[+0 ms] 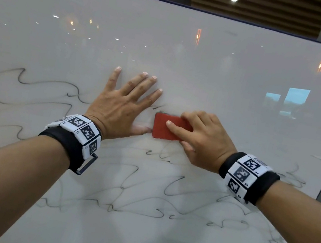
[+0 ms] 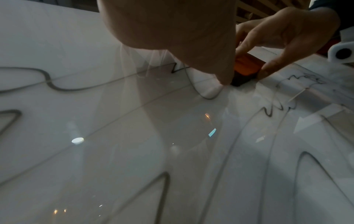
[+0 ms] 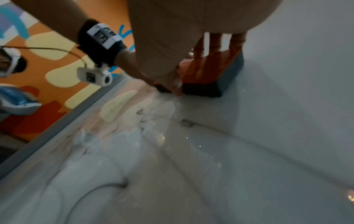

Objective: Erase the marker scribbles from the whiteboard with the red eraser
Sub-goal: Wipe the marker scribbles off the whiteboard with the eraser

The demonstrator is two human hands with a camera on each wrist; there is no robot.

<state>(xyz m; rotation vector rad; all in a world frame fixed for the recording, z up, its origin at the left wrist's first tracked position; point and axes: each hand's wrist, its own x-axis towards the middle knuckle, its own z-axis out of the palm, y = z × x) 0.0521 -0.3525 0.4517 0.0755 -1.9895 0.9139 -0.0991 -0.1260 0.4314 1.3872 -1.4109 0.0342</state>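
Right hand (image 1: 201,141) grips the red eraser (image 1: 166,129) flat against the whiteboard (image 1: 208,61), mid-board — left hand (image 1: 120,103) spread flat beside it, bracing. Upper board looks clean; the scribbles (image 1: 141,199) below and to the left remain — plenty left.

Whiteboard (image 1: 208,65) surface was glossy, smooth, mirror-like with reflections. Red eraser (image 1: 164,129) had matt plastic-looking top, ridged edge; dark felt-like pad (image 3: 201,91) beneath. Wristbands (image 1: 62,140) were black cloth.
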